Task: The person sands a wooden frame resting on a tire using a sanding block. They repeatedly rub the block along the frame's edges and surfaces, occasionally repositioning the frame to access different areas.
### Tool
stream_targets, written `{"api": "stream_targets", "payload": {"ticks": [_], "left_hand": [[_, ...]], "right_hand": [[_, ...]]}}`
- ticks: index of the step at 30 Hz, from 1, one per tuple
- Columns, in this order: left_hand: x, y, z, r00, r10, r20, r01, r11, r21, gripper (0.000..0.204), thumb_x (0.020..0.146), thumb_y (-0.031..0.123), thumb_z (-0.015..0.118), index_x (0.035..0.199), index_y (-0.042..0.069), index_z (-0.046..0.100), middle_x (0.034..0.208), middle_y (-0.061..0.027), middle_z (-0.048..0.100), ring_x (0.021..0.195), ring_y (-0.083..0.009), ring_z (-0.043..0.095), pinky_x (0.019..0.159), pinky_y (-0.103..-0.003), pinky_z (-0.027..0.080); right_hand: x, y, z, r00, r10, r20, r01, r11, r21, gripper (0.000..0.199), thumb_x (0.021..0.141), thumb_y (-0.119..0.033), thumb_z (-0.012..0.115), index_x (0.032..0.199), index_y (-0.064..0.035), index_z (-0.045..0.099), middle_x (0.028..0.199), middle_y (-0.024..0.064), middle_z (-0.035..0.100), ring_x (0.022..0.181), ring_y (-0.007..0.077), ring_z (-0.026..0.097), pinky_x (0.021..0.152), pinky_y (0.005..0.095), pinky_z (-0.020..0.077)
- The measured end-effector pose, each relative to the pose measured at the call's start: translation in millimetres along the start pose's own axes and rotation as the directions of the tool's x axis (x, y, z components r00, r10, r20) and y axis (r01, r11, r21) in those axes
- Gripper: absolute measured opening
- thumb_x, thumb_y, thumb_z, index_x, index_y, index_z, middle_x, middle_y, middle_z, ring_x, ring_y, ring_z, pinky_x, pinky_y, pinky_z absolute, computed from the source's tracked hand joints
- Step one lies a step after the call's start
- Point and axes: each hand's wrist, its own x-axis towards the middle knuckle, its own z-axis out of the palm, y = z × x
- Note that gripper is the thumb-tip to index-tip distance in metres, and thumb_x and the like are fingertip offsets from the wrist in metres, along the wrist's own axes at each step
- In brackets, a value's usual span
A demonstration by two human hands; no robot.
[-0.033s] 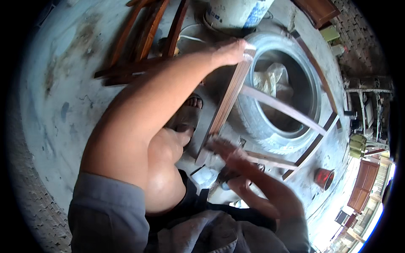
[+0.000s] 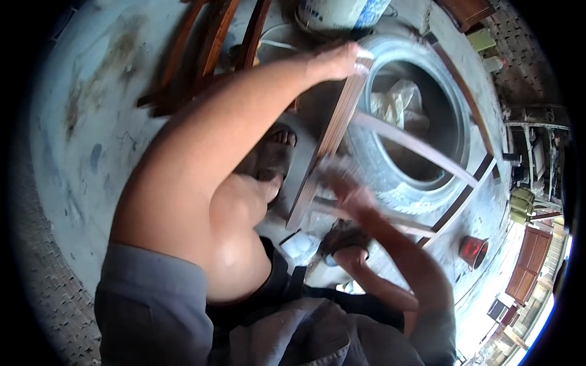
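Observation:
A wooden frame (image 2: 337, 119) of brown rails with paler crossbars (image 2: 421, 145) leans across a dusty grey tyre (image 2: 406, 200). At the far end of its near rail, my left hand (image 2: 337, 62) is closed round the corner. Lower down, my right hand (image 2: 343, 182) lies against the same rail, smeared by motion. Its fingers are too blurred to read, and I cannot make out whether anything is in them. Inside the tyre's hole is a crumpled whitish plastic bag (image 2: 404, 105).
Reddish-brown wooden pieces (image 2: 215, 43) lie on the floor at the far left. Behind the tyre stands a white and blue bucket (image 2: 339, 15). A small red pot (image 2: 473, 251) sits at the right. My sandalled foot (image 2: 274, 152) is beside the near rail.
My right hand has moved up along the near rail, away from me. The left hand keeps its grip on the corner. The whole view has shifted slightly.

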Motion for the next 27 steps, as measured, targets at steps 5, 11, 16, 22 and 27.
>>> {"api": "stream_targets", "payload": {"ticks": [5,11,16,22,27], "left_hand": [[22,36,3,0.999,-0.02,-0.028,0.025,0.978,0.205,0.051,0.09,0.037,0.077,0.134,0.015,0.066,0.123,-0.0168,0.071,0.114,-0.0344,0.068,0.101,-0.042,0.052],[19,16,2,0.999,-0.029,-0.024,0.033,0.984,0.175,0.048,0.09,0.034,0.077,0.134,0.015,0.067,0.121,-0.0154,0.073,0.112,-0.0334,0.069,0.101,-0.042,0.052],[21,25,9,0.996,-0.083,-0.021,0.086,0.976,0.198,0.052,0.087,0.043,0.079,0.131,0.017,0.069,0.117,-0.0188,0.073,0.113,-0.0365,0.068,0.102,-0.046,0.05],[29,15,9,0.998,-0.026,-0.051,0.037,0.973,0.228,0.058,0.084,0.044,0.081,0.134,0.018,0.067,0.118,-0.0194,0.072,0.113,-0.0368,0.068,0.103,-0.046,0.051],[30,23,8,0.999,0.042,0.027,-0.042,0.999,-0.007,0.048,0.082,0.036,0.08,0.124,0.013,0.072,0.108,-0.0189,0.075,0.102,-0.0314,0.072,0.094,-0.043,0.054]], "right_hand": [[-27,-7,49,0.999,0.028,0.036,-0.039,0.936,0.35,0.065,0.093,-0.012,0.05,0.155,0.0045,0.035,0.163,0.0149,0.036,0.152,0.0274,0.032,0.128,0.043,0.021],[-53,-66,142,0.944,-0.322,-0.065,0.305,0.932,-0.196,0.056,0.094,-0.019,0.054,0.145,0.0032,0.052,0.151,0.015,0.053,0.146,0.0264,0.042,0.126,0.0406,0.0255],[-42,-36,64,0.976,-0.204,0.071,0.216,0.907,-0.362,0.067,0.094,-0.019,0.052,0.155,0.0033,0.035,0.162,0.0171,0.038,0.148,0.0266,0.041,0.123,0.0379,0.0312],[-66,-83,165,0.944,-0.326,0.047,0.328,0.941,-0.086,0.056,0.095,-0.018,0.055,0.148,-0.0023,0.05,0.153,0.0155,0.051,0.143,0.0232,0.047,0.119,0.0365,0.037],[-45,-32,66,0.987,-0.16,-0.022,0.148,0.951,-0.272,0.059,0.095,-0.015,0.051,0.151,0.0033,0.044,0.157,0.016,0.046,0.146,0.0279,0.043,0.125,0.0386,0.0284]]}}
